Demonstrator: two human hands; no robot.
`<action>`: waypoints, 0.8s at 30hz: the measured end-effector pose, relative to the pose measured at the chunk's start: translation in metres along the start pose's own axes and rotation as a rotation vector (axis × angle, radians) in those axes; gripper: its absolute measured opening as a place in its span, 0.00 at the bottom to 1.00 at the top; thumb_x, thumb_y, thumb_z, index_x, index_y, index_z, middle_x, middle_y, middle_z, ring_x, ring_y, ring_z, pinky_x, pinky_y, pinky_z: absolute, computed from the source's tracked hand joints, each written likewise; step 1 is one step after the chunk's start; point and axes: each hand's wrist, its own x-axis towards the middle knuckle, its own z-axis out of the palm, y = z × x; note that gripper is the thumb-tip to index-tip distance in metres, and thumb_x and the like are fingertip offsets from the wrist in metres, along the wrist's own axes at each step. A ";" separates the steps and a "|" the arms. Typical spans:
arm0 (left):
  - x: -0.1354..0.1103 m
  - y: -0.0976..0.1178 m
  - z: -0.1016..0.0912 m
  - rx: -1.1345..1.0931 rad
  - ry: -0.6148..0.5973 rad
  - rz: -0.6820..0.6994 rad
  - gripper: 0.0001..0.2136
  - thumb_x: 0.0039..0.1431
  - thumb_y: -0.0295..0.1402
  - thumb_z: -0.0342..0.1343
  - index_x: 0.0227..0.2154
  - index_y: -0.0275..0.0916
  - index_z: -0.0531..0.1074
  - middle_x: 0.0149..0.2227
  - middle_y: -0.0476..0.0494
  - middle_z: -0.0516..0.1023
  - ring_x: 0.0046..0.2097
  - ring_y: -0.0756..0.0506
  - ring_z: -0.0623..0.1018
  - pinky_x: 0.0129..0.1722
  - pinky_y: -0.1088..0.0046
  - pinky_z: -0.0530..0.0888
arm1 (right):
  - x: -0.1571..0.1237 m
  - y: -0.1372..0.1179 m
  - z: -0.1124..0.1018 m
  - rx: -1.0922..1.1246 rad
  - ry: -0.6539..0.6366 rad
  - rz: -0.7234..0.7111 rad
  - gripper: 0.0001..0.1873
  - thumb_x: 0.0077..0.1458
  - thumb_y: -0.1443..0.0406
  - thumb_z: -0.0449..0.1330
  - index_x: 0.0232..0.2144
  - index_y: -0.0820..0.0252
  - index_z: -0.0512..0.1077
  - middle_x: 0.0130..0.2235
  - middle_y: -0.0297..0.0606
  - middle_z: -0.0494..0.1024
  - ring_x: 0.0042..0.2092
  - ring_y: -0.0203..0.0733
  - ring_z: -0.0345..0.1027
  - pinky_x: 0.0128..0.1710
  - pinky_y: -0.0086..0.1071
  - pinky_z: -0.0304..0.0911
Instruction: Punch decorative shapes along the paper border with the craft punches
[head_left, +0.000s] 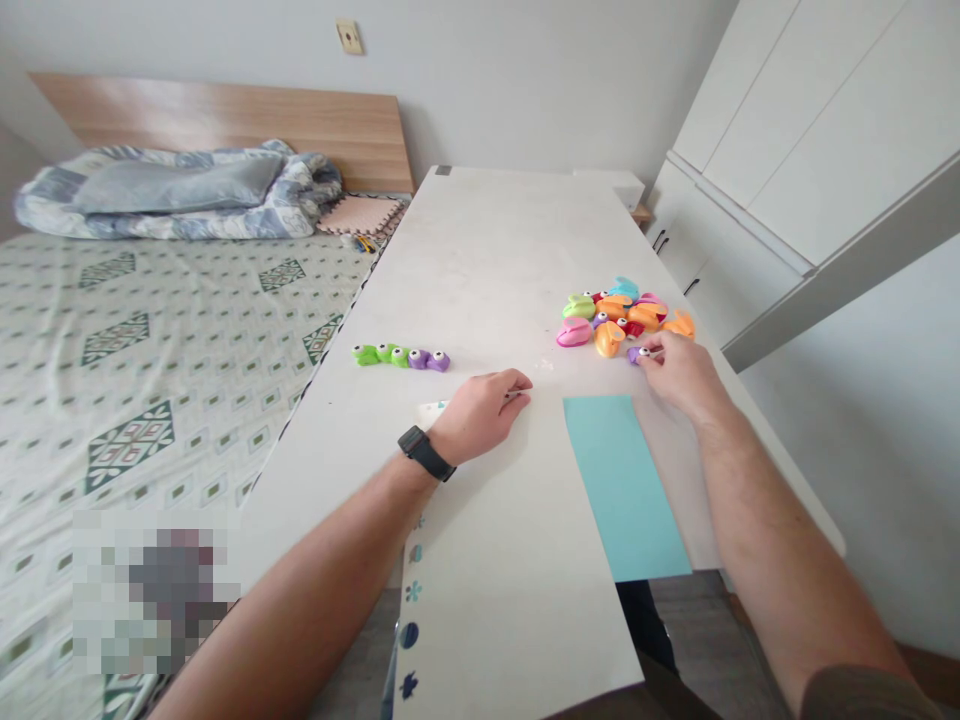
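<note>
My left hand (480,415), with a black watch at its wrist, is closed at the top edge of a white sheet of paper (517,570). Punched shapes such as flowers and a leaf run down the sheet's left border. On the right, the fingers of my right hand (682,375) grip a small purple craft punch (636,355) at the near side of a pile of colourful craft punches (611,310). Left of my left hand, green and purple craft punches (401,356) stand in a row.
A light blue sheet of paper (626,490) lies beside the white one and overhangs the table's near edge. Small white paper scraps (544,365) lie on the white table (487,240). To the left is a bed (225,290); white cabinets (810,130) stand at the right.
</note>
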 end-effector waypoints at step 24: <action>-0.001 0.001 -0.002 -0.083 0.045 -0.025 0.09 0.67 0.34 0.53 0.44 0.41 0.75 0.43 0.44 0.83 0.45 0.43 0.82 0.44 0.68 0.75 | -0.042 -0.075 -0.008 1.150 -0.520 0.004 0.23 0.49 0.61 0.75 0.47 0.55 0.76 0.41 0.37 0.78 0.39 0.40 0.72 0.42 0.38 0.70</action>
